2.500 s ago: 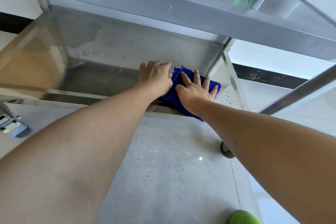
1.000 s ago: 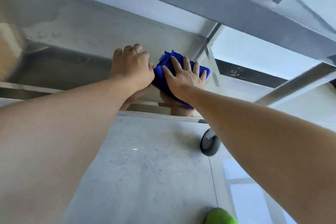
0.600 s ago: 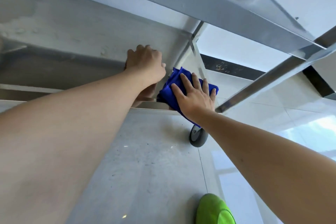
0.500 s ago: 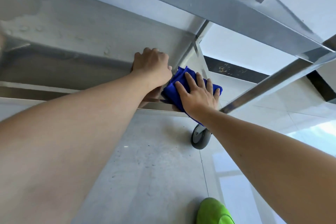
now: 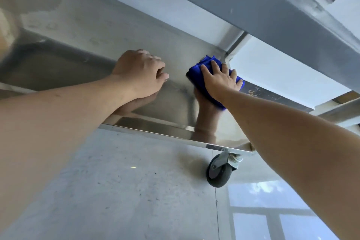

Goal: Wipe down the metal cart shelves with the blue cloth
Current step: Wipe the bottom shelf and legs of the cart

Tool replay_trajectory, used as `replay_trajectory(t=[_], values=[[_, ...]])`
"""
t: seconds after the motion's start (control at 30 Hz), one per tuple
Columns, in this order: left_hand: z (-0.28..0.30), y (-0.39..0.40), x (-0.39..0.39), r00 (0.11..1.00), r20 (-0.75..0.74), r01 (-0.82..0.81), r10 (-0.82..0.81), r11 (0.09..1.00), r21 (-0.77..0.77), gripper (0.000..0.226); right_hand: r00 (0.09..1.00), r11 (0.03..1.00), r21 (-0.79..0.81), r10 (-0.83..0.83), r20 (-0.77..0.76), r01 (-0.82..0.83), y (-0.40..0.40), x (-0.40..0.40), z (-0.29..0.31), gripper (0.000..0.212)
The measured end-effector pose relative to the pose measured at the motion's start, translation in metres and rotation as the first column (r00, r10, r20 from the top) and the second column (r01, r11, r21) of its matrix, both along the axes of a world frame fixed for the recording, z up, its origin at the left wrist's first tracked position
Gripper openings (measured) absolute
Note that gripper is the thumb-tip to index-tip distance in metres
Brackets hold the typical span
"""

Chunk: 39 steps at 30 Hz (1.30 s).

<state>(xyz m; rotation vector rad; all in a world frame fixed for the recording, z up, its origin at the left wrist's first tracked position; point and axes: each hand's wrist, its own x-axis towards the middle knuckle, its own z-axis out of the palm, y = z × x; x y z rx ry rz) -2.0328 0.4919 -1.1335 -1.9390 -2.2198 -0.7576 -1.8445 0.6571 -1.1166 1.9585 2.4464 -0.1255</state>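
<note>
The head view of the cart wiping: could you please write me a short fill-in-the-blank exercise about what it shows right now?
1. The right hand presses flat on a folded cloth whose colour is ____.
2. The left hand, curled and holding nothing, rests on the shiny metal ____ of the cart.
3. Under the cart's near right corner a grey caster ____ stands on the floor.
4. The cloth lies near the shelf's far ____ corner.

Missing words: blue; shelf; wheel; right
</note>
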Motion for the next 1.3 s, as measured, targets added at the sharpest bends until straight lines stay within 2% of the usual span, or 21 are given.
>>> replay_trajectory(t=[0.2, 0.43, 0.57, 0.6, 0.67, 0.97, 1.3], values=[[-0.003, 0.004, 0.002, 0.999, -0.037, -0.010, 0.011, 1.000, 0.026, 0.034, 1.000, 0.999, -0.034, -0.018, -0.024, 0.017, 0.040, -0.025, 0.006, 0.066], [0.000, 0.002, 0.006, 0.999, -0.034, -0.029, 0.029, 1.000, -0.006, 0.032, 0.999, 0.997, -0.072, -0.013, -0.029, 0.011, 0.044, -0.038, 0.010, 0.065], [0.005, -0.006, -0.006, 0.975, 0.208, -0.071, 0.077, 0.997, -0.036, 0.027, 1.000, 0.997, -0.072, -0.004, -0.031, 0.002, 0.039, -0.050, 0.008, 0.066], [0.006, -0.010, -0.013, 0.968, 0.230, -0.092, 0.098, 0.995, -0.034, 0.025, 0.999, 0.997, -0.074, 0.000, -0.037, -0.003, 0.037, -0.056, 0.008, 0.067], [0.011, -0.022, -0.032, 0.965, 0.217, -0.140, 0.145, 0.989, -0.042, 0.016, 0.999, 0.996, -0.081, 0.018, -0.045, -0.022, 0.029, -0.072, 0.008, 0.067], [0.014, -0.095, -0.113, 0.890, 0.170, -0.428, 0.423, 0.904, -0.008, 0.017, 0.981, 0.980, -0.062, 0.185, -0.061, -0.188, -0.020, -0.181, 0.005, 0.068], [0.015, -0.164, -0.143, 0.887, 0.058, -0.459, 0.459, 0.888, -0.008, 0.021, 0.881, 0.883, -0.025, 0.466, -0.087, -0.470, -0.115, -0.293, 0.001, 0.068]])
